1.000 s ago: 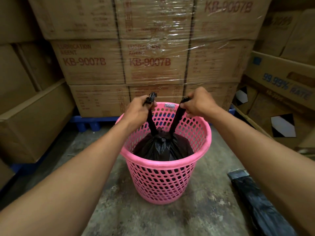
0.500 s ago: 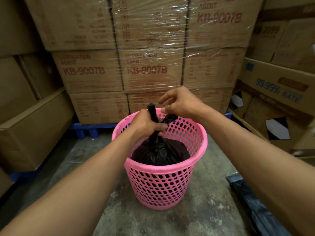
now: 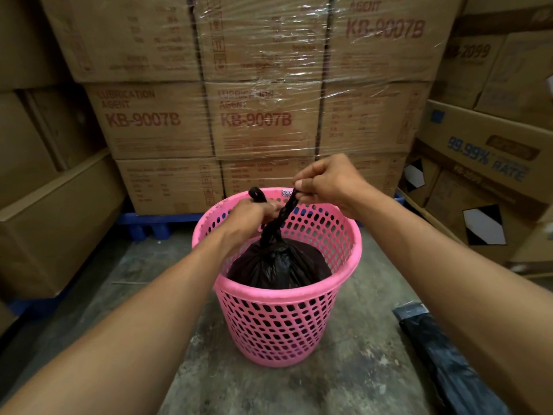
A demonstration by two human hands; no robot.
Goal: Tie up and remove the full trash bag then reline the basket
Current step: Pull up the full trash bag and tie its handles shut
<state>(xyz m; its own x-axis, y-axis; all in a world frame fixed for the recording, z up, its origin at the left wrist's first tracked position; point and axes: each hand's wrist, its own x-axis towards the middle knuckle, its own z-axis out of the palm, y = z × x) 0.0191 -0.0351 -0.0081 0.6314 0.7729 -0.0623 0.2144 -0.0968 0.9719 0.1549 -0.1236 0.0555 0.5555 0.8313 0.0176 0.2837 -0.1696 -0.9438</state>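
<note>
On the far left, plain brown cardboard boxes (image 3: 45, 223) stand in a stack, with matte faces and sharp corners. Under them a blue plastic pallet (image 3: 155, 221) shows, with short round feet. Behind the middle, a wall of cartons (image 3: 260, 121) is wrapped in shiny clear film that wrinkles and catches the light; red print reads "KB-9007B".

The floor (image 3: 269, 390) is rough grey concrete with pale stains.

The left hand (image 3: 254, 212) is above the back of the basket (image 3: 287, 322). Its fingers are curled and pressed together around one twisted black tail of the bag (image 3: 279, 265), and the end of this tail stands up out of the fist like a small knob. The basket is round, pink plastic, wider at the top, with a smooth thick rim and walls full of oval holes. It stands upright on the floor. The bag sits inside it, below the rim; it is thin black plastic, glossy and creased, gathered to a tight neck at the top.

The right hand (image 3: 329, 181) is higher and just beside the left. Its thumb and fingers pinch the second tail, which runs as a taut, rope-like twist down to the neck, crossing the first tail.

At the lower right, a flat folded black sheet (image 3: 443, 360) lies on the floor, its surface shiny and wrinkled. Further right stand more boxes (image 3: 484, 163), with blue print and black-and-white diamond labels.
</note>
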